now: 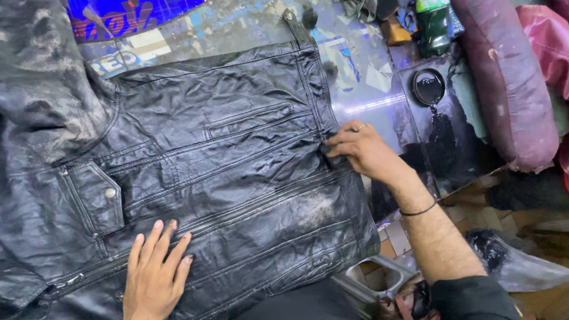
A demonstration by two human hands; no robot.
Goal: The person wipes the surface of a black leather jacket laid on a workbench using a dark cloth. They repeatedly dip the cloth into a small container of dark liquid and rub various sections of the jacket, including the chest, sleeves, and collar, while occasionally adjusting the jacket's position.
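A black leather jacket [217,158] lies spread flat over the desk [372,72], under both hands. The left hand [153,275] rests open, palm down, fingers spread, just below the jacket's zip. The right hand [363,150] pinches the jacket's right edge between fingertips. Beyond the right hand stands a green bottle [433,9]; nearer it, a small round tin [428,86] of black polish sits open.

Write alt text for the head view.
A black leather jacket lies spread out; the left hand presses flat on it while the right hand pinches its edge. A green bottle stands beyond.
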